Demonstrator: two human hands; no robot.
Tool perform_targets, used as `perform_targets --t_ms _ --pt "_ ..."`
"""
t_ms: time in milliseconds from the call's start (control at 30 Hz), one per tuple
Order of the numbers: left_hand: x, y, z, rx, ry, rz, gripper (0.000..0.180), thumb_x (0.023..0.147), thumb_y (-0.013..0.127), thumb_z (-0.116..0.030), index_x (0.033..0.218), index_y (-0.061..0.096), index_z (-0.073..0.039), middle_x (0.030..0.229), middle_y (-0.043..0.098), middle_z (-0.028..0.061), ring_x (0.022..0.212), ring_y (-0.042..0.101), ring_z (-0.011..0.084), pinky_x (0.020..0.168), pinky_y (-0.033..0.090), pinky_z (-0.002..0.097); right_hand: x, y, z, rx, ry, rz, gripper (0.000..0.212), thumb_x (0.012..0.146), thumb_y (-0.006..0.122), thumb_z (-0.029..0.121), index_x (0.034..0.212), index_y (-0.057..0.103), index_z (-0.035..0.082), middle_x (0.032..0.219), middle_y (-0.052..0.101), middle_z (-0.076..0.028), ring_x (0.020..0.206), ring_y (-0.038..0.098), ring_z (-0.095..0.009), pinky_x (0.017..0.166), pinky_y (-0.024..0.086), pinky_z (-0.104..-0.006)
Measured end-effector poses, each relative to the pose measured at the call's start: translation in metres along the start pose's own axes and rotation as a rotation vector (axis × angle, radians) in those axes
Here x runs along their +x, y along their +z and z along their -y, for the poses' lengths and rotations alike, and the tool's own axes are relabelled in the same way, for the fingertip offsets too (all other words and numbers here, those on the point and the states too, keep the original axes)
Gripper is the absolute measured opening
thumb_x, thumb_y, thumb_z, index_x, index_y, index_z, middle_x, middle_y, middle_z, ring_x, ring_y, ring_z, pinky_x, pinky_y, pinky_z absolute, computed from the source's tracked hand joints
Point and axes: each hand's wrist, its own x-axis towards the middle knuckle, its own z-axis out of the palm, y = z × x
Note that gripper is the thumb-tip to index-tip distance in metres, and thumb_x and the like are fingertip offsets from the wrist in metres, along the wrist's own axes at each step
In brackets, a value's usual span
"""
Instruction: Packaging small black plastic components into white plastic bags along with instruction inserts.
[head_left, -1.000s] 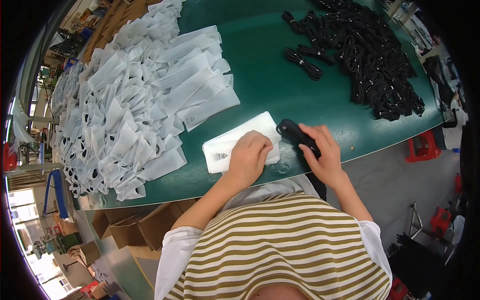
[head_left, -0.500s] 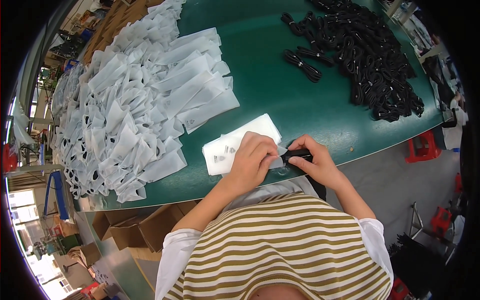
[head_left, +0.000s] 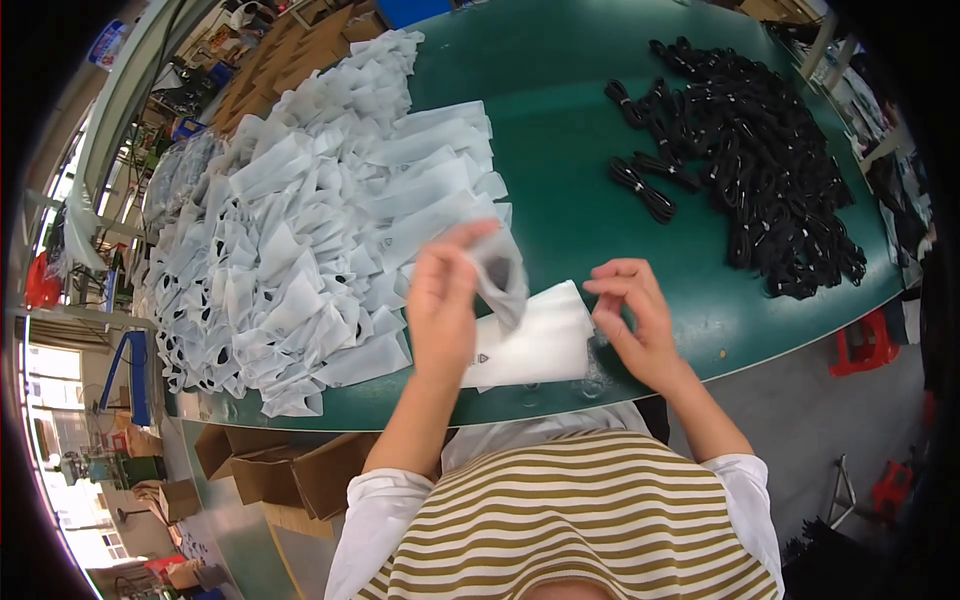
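Note:
My left hand (head_left: 440, 310) is raised over the table and closed on a frosted plastic bag (head_left: 511, 295), with something dark showing inside it; both are smeared by motion. Below the bag lies a stack of flat white bags (head_left: 545, 345) with small dark print. My right hand (head_left: 640, 325) hovers just right of that stack, holding nothing, its fingers bent and apart. To the left spreads a large heap of filled frosted bags (head_left: 290, 215), dark contents showing at some mouths.
On the right of the green table (head_left: 560, 150) lies a heap of tied black cables (head_left: 765, 165), with a few bundles (head_left: 642, 190) apart from it. Open cardboard boxes (head_left: 290, 470) stand below the near edge. A red stool (head_left: 865, 345) is at the right.
The black cable bundle has left my right hand, which has opened. My left hand has lifted the bag up and left, off the stack. The whole view has shifted slightly.

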Motion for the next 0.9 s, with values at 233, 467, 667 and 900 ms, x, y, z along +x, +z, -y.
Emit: perform_targets --t_ms 233,467,667,900 --pt "0.118 -0.032 -0.038 0.683 0.374 -0.225 0.01 0.1 0.053 -0.01 0.1 0.053 0.0 0.096 0.068 0.0123 0.088 0.066 0.0235 0.083 0.049 0.0335 0.055 -0.057 -0.03 -0.915 -0.117 -0.276 0.031 0.086 0.068 0.005 0.117 0.062 0.006 0.114 0.056 -0.016 0.099 0.059 -0.029 0.084 0.05 -0.0359" --pt "0.125 -0.039 0.027 1.073 0.435 -0.037 0.015 0.091 0.064 -0.008 0.103 0.059 -0.001 0.097 0.064 0.0173 0.089 0.062 0.0343 0.081 0.049 0.0377 0.069 -0.087 -0.098 -1.312 0.011 -0.111 0.031 0.087 0.068 0.008 0.117 0.062 0.006 0.108 0.06 -0.016 0.099 0.06 -0.033 0.082 0.051 -0.0417" --pt "-0.021 0.008 0.058 0.927 0.224 0.477 0.025 0.082 0.073 -0.01 0.102 0.061 -0.001 0.098 0.061 0.0165 0.094 0.059 0.0352 0.081 0.048 0.0428 0.028 -0.075 -0.108 -0.779 0.217 -0.153 0.033 0.09 0.066 0.011 0.122 0.062 0.005 0.097 0.063 -0.013 0.084 0.062 -0.028 0.071 0.051 -0.0341" --pt "-0.082 0.02 0.089 0.977 0.173 0.584 0.017 0.081 0.073 -0.005 0.091 0.06 -0.001 0.092 0.06 0.0119 0.092 0.059 0.0311 0.079 0.049 0.0409 -0.034 -0.039 -0.057 -0.496 0.137 -0.154 0.036 0.088 0.068 0.006 0.124 0.064 0.005 0.094 0.062 -0.013 0.074 0.061 -0.026 0.066 0.049 -0.031"
